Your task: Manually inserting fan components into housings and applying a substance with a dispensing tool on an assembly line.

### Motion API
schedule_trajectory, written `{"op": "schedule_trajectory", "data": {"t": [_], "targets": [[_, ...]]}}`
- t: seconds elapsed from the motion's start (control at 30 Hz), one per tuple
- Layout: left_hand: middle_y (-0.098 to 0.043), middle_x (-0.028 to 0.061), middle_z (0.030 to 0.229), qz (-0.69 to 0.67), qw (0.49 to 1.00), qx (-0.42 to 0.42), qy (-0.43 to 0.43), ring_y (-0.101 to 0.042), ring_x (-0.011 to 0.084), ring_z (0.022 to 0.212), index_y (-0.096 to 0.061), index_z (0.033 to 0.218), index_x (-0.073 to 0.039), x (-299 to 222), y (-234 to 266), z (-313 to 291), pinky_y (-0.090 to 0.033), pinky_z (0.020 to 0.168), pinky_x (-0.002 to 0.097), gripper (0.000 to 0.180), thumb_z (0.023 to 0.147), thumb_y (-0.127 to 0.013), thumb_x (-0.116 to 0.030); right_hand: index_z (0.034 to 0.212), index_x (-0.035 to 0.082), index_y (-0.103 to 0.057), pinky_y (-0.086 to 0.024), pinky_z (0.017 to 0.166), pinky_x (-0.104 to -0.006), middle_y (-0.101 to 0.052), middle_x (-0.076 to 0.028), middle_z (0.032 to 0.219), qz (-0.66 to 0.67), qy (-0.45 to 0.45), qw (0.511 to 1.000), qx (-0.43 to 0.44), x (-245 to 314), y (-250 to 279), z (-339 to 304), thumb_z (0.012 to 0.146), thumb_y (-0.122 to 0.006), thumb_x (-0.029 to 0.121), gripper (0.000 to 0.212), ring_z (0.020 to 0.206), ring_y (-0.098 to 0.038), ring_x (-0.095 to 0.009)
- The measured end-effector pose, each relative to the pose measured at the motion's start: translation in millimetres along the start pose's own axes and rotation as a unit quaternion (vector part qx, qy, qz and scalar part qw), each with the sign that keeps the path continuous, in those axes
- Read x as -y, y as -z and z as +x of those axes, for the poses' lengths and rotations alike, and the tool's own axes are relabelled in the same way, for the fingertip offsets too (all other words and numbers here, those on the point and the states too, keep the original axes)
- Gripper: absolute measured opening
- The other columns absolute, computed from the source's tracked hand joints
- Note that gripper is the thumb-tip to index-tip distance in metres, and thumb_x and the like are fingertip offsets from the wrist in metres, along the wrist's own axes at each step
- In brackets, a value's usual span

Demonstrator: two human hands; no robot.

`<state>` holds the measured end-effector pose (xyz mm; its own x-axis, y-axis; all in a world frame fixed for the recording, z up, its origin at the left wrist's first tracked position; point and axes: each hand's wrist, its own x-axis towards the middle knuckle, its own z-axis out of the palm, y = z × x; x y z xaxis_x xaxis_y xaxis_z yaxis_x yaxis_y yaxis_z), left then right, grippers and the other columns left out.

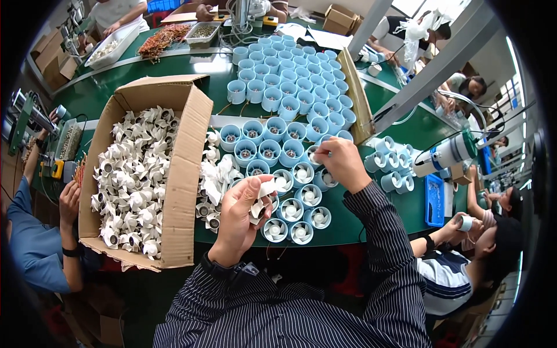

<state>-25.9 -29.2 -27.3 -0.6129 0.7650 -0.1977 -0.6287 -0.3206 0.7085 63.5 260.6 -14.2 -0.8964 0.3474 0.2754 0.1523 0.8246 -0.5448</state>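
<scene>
My left hand (241,214) is closed around a few white fan wheels (257,210), palm turned up, in front of the blue cups. My right hand (342,162) is pinched, fingertips down at the rim of a light blue round housing. A bit of white shows under those fingertips; what they grip is mostly hidden. Housings nearest me, such as this blue housing (301,232), have white fan wheels seated in them. Farther back, housings like this open one (268,152) show small metal and wire parts inside.
A cardboard box (181,174) full of white fan wheels stands left of my left hand, with loose wheels (210,206) beside it. Behind the housings runs a cardboard strip (355,95). A blue tray (434,200) and more housings (390,162) lie right. Co-workers sit on both sides.
</scene>
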Motion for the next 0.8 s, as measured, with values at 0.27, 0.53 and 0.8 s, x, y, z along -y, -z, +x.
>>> {"op": "schedule_trajectory", "data": {"t": [0.27, 0.53, 0.8], "targets": [[-0.072, 0.0102, 0.097, 0.049, 0.997, 0.049, 0.029, -0.064, 0.0109, 0.071, -0.064, 0.136, -0.001, -3.3, -4.1, 4.2, -0.039, 0.047, 0.0214, 0.054, 0.111, -0.065, -0.049, 0.105, 0.001, -0.080, -0.057, 0.072, -0.0374, -0.074, -0.011, 0.087, -0.108, 0.074, 0.991, 0.009, 40.7, 18.4, -6.7, 0.092, -0.082, 0.011, 0.017, 0.076, -0.069, -0.025], [-0.071, 0.0067, 0.101, 0.249, 0.963, 0.083, -0.063, -0.065, 0.0084, 0.078, -0.065, 0.134, 0.000, 8.5, -18.5, -1.9, -0.049, 0.062, 0.0209, 0.048, 0.107, -0.075, -0.038, 0.103, -0.002, -0.076, -0.052, 0.067, -0.0272, -0.072, -0.004, 0.082, 0.306, -0.108, 0.921, 0.215, 110.3, 33.9, -47.8, 0.102, -0.079, 0.014, 0.017, 0.075, -0.062, -0.006], [-0.069, 0.0085, 0.111, 0.174, 0.981, 0.088, 0.002, -0.068, 0.0137, 0.086, -0.062, 0.137, 0.001, 2.9, -10.1, 7.3, -0.056, 0.068, 0.0274, 0.051, 0.104, -0.079, -0.034, 0.104, -0.003, -0.072, -0.053, 0.068, -0.0328, -0.073, -0.011, 0.084, 0.155, -0.103, 0.978, 0.094, 48.5, 46.9, -36.8, 0.103, -0.073, 0.012, 0.015, 0.074, -0.066, -0.015]]}}
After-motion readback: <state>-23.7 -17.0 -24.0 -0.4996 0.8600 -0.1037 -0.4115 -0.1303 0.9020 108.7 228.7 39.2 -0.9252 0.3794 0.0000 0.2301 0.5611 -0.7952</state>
